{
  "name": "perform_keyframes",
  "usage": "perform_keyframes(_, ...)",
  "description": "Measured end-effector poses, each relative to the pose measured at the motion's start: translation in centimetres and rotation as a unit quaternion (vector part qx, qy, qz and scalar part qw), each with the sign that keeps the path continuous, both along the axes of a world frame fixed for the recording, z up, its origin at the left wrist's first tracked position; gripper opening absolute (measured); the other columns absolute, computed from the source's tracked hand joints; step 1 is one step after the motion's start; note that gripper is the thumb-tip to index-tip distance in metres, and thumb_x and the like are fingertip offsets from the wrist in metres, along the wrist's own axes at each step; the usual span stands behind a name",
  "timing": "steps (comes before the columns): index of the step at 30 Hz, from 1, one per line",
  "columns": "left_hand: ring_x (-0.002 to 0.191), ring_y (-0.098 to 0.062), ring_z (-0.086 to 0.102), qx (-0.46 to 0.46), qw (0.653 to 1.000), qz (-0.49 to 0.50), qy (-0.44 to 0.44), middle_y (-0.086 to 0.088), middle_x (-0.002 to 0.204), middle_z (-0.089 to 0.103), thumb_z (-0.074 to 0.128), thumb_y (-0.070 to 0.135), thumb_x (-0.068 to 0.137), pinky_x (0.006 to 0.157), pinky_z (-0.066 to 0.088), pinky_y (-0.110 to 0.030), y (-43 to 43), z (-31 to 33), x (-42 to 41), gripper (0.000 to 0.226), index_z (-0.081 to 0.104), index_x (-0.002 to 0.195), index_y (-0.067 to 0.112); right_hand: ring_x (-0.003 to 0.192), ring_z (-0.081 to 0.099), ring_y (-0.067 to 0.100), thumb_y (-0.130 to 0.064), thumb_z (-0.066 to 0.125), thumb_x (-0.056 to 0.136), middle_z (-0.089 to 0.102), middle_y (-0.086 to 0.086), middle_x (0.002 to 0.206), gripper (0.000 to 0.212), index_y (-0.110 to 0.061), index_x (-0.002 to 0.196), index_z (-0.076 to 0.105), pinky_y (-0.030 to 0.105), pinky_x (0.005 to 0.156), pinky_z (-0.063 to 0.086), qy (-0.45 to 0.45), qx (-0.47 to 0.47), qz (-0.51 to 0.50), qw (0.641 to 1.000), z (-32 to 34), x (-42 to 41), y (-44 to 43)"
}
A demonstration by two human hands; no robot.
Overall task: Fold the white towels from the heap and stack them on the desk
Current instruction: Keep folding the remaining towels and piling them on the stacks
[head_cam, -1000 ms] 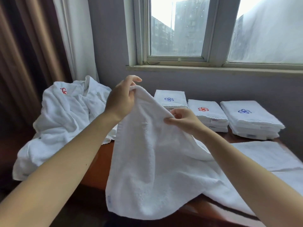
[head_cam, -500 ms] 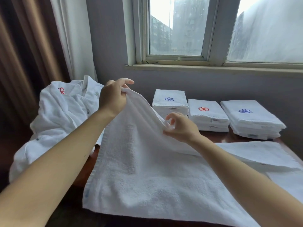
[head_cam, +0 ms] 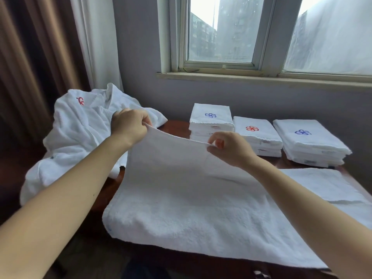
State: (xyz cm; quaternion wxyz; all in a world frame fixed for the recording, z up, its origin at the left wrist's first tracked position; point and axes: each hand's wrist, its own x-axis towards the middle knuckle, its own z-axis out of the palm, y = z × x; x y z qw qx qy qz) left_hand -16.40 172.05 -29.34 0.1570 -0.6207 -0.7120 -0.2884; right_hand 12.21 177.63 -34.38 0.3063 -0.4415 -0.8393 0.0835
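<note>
Held top edge of towel (head_cam: 181, 188) up, mid frame, pinched by left hand (head_cam: 128, 125) and right hand (head_cam: 229, 148). Could slip from weak pinch, land crooked on desk (head_cam: 177, 127).

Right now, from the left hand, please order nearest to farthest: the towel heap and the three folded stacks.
1. Towel heap, just beside the left hand, which pinches the white towel.
2. Left blue-flower stack, behind centre.
3. Red-flower stack, right of it.
4. Right blue-flower stack, far right.
</note>
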Motion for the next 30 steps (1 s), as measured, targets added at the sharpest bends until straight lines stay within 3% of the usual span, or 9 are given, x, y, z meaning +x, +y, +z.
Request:
perform_keyframes(4, 0.081, -0.018, 0.052, -0.125, 0.989, 0.042, 0.063, 0.006, 0.086, 0.067, 0.058, 0.008, 0.085, 0.077, 0.044, -0.029, -2.6, -0.8, 0.2, 0.025, 0.069, 0.079, 0.029, 0.062, 0.054, 0.003, -0.034, 0.073, 0.077, 0.057, -0.012, 0.068, 0.011, -0.038, 0.078, 0.063, 0.035, 0.065, 0.053, -0.045, -0.027, 0.071, 0.996, -1.0, 0.2, -1.7)
perform_keyframes(7, 0.089, -0.017, 0.058, -0.311, 0.938, 0.075, 0.138, 0.013, 0.088, 0.064, 0.057, 0.016, 0.086, 0.077, 0.044, -0.027, -4.6, -1.6, 0.8, 0.022, 0.069, 0.093, 0.032, 0.064, 0.056, 0.002, -0.041, 0.075, 0.072, 0.061, -0.013, 0.071, 0.014, -0.04, 0.082, 0.065, 0.032, 0.066, 0.051, -0.084, -0.083, 0.119, 0.986, -2.5, 0.0, -3.2)
perform_keyframes(9, 0.102, -0.015, 0.059, -0.457, 0.877, 0.052, 0.141, 0.01, 0.115, 0.065, 0.062, 0.02, 0.085, 0.088, 0.047, -0.029, -5.6, -2.3, 1.4, 0.03, 0.066, 0.112, 0.032, 0.064, 0.057, 0.0, -0.05, 0.076, 0.069, 0.062, -0.015, 0.072, 0.019, -0.041, 0.084, 0.067, 0.02, 0.06, 0.047, -0.1, -0.136, 0.155, 0.973, -3.2, -0.2, -4.2)
perform_keyframes(11, 0.123, -0.017, 0.051, -0.528, 0.846, 0.003, 0.067, 0.003, 0.144, 0.049, 0.07, 0.029, 0.084, 0.102, 0.042, -0.029, -5.9, -3.5, 2.1, 0.059, 0.051, 0.14, 0.024, 0.067, 0.058, -0.002, -0.054, 0.072, 0.072, 0.062, -0.019, 0.071, 0.016, -0.041, 0.082, 0.068, 0.014, 0.056, 0.043, -0.076, -0.146, 0.165, 0.972, -3.7, -0.4, -4.9)
perform_keyframes(14, 0.142, -0.02, 0.033, -0.466, 0.883, -0.049, -0.034, 0.001, 0.157, 0.031, 0.066, 0.049, 0.087, 0.113, 0.03, -0.034, -6.1, -5.8, 3.9, 0.079, 0.029, 0.153, 0.025, 0.075, 0.06, -0.003, -0.036, 0.067, 0.088, 0.066, -0.023, 0.08, 0.007, -0.041, 0.082, 0.069, 0.019, 0.063, 0.045, -0.014, -0.092, 0.105, 0.99, -4.1, -0.4, -5.0)
perform_keyframes(19, 0.148, -0.02, 0.019, -0.345, 0.929, -0.122, -0.053, -0.003, 0.161, 0.023, 0.043, 0.049, 0.099, 0.119, 0.019, -0.04, -5.4, -10.7, 8.4, 0.065, 0.026, 0.154, 0.02, 0.108, 0.06, 0.016, -0.01, 0.048, 0.092, 0.067, -0.006, 0.117, 0.033, -0.024, 0.115, 0.068, 0.035, 0.083, 0.052, -0.037, -0.035, -0.057, 0.997, -5.8, 1.8, -4.1)
perform_keyframes(22, 0.151, -0.021, 0.008, -0.32, 0.942, -0.103, -0.019, -0.005, 0.164, 0.011, 0.029, 0.052, 0.101, 0.121, 0.009, -0.048, -4.2, -13.4, 10.5, 0.062, 0.019, 0.155, 0.024, 0.119, 0.053, 0.022, -0.021, 0.045, 0.097, 0.06, 0.0, 0.131, 0.035, -0.022, 0.13, 0.058, 0.034, 0.091, 0.045, -0.075, -0.072, -0.085, 0.991, -8.0, 4.2, -3.8)
perform_keyframes(25, 0.152, -0.017, -0.008, -0.321, 0.943, -0.09, -0.004, 0.001, 0.166, -0.004, 0.018, 0.058, 0.1, 0.121, -0.007, -0.05, -2.8, -15.2, 11.6, 0.064, 0.006, 0.157, 0.031, 0.138, 0.038, 0.022, -0.036, 0.038, 0.101, 0.044, 0.001, 0.151, 0.047, -0.02, 0.145, 0.042, 0.035, 0.113, 0.027, -0.152, -0.075, -0.082, 0.982, -9.8, 5.6, -3.3)
perform_keyframes(30, 0.151, -0.016, -0.009, -0.31, 0.944, -0.112, 0.014, 0.004, 0.166, -0.006, 0.017, 0.06, 0.1, 0.121, -0.008, -0.049, -0.7, -15.6, 12.8, 0.064, 0.004, 0.157, 0.034, 0.148, 0.02, 0.016, -0.046, 0.032, 0.101, 0.028, 0.0, 0.16, 0.056, -0.023, 0.152, 0.031, 0.035, 0.122, 0.01, -0.17, -0.083, -0.108, 0.976, -10.5, 7.3, -2.0)
